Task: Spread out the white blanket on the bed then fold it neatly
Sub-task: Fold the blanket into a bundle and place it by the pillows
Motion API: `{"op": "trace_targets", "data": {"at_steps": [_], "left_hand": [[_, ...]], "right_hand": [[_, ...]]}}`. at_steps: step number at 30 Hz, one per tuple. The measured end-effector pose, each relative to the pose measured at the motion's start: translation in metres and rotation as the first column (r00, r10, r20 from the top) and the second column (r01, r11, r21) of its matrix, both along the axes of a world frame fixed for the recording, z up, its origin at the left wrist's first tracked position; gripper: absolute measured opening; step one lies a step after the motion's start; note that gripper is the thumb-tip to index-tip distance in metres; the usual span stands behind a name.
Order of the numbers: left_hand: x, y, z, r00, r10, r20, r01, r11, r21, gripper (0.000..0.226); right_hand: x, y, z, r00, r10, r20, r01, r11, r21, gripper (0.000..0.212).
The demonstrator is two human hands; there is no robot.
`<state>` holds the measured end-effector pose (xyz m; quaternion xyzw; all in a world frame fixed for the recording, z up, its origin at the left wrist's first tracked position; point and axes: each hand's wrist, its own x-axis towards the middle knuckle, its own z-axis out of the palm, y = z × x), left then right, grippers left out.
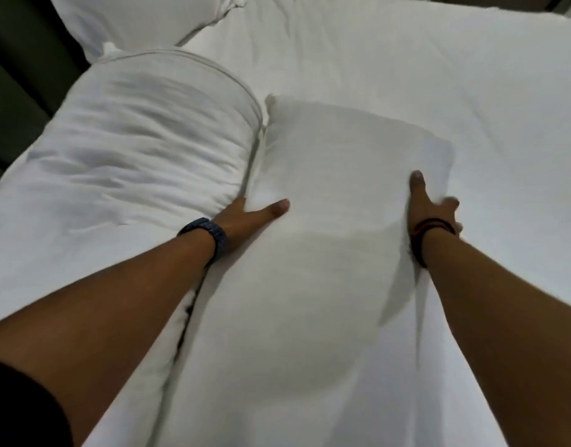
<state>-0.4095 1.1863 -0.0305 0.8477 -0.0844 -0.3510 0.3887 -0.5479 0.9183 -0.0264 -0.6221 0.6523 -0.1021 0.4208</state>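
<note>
Fingers of the left hand [242,217] are hidden between pillow [326,188] and blanket [142,140], so their state cannot be told. Those of the right hand [432,211] are spread, blurred, against the pillow's right edge. The blanket is bundled on the bed [406,59], touching the pillow's left side.

1. Nothing readable is showing up anywhere on the bed [406,75]: no words, brand marks or numbers.
2. A small white tab [108,46] is poking out at the far end of the white bundle [142,140], but it's looking too blurry to tell if anything's printed on it.
3. The dark wristband [213,235] isn't showing any lettering I can make out either.
</note>
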Motion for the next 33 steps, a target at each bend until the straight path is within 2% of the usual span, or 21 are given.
{"op": "trace_targets", "data": {"at_steps": [2, 3, 6, 8, 11, 16, 18, 21, 25, 28, 29, 30, 31, 32, 33], "left_hand": [[-0.007, -0.006, -0.001, 0.996, 0.071, -0.058, -0.076, 0.993, -0.087, 0.121], [-0.012, -0.009, -0.001, 0.993, 0.100, -0.066, -0.107, 0.990, -0.097, 0.122], [-0.023, -0.020, 0.003, 0.992, 0.116, -0.056, -0.122, 0.985, -0.122, 0.114], [-0.031, -0.027, 0.015, 0.991, 0.126, -0.051, -0.133, 0.980, -0.151, 0.104], [-0.045, -0.044, 0.044, 0.994, 0.101, -0.051, -0.110, 0.973, -0.202, 0.087], [-0.042, -0.074, 0.115, 0.994, 0.093, -0.055, -0.101, 0.977, -0.189, 0.104], [-0.024, -0.065, 0.157, 0.994, 0.109, 0.019, -0.105, 0.983, -0.150, 0.107], [0.018, -0.016, 0.218, 0.971, 0.126, 0.202, -0.110, 0.990, -0.088, 0.106], [0.093, 0.096, 0.278, 0.899, 0.259, 0.352, -0.265, 0.964, -0.032, 0.116], [0.142, 0.184, 0.279, 0.823, 0.246, 0.512, -0.355, 0.926, 0.127, 0.118], [0.156, 0.206, 0.267, 0.786, 0.197, 0.586, -0.358, 0.918, 0.171, 0.119], [0.167, 0.223, 0.246, 0.752, 0.120, 0.649, -0.318, 0.928, 0.196, 0.118], [0.170, 0.234, 0.218, 0.735, 0.010, 0.678, -0.242, 0.938, 0.248, 0.114], [0.168, 0.245, 0.186, 0.743, -0.100, 0.662, -0.161, 0.933, 0.322, 0.109], [0.162, 0.253, 0.154, 0.767, -0.158, 0.622, -0.121, 0.917, 0.381, 0.100]], "right_hand": [[-0.041, -0.009, -0.019, 0.994, 0.030, 0.109, -0.049, 0.983, 0.179, 0.115], [-0.056, -0.009, -0.027, 0.984, 0.072, 0.165, -0.110, 0.967, 0.229, 0.113], [-0.076, -0.006, -0.036, 0.936, 0.186, 0.300, -0.250, 0.949, 0.190, 0.089], [-0.081, -0.011, -0.028, 0.922, 0.236, 0.306, -0.287, 0.949, 0.133, 0.081], [-0.085, -0.034, -0.001, 0.928, 0.279, 0.247, -0.300, 0.953, 0.052, 0.080], [-0.078, -0.078, 0.085, 0.937, 0.307, 0.169, -0.314, 0.949, 0.015, 0.091], [-0.060, -0.070, 0.114, 0.910, 0.364, 0.199, -0.372, 0.928, 0.002, 0.090], [-0.007, -0.026, 0.134, 0.860, 0.385, 0.337, -0.426, 0.903, 0.055, 0.099], [0.090, 0.087, 0.144, 0.774, 0.421, 0.473, -0.504, 0.861, 0.060, 0.099], [0.149, 0.179, 0.139, 0.792, 0.486, 0.368, -0.546, 0.835, 0.071, 0.101], [0.165, 0.209, 0.136, 0.811, 0.513, 0.282, -0.544, 0.838, 0.037, 0.103], [0.177, 0.237, 0.133, 0.809, 0.556, 0.192, -0.548, 0.831, -0.095, 0.104], [0.186, 0.261, 0.129, 0.773, 0.621, 0.125, -0.569, 0.768, -0.295, 0.102], [0.197, 0.286, 0.123, 0.693, 0.718, 0.071, -0.613, 0.638, -0.465, 0.096], [0.205, 0.309, 0.117, 0.582, 0.813, 0.011, -0.681, 0.495, -0.540, 0.090]]}}
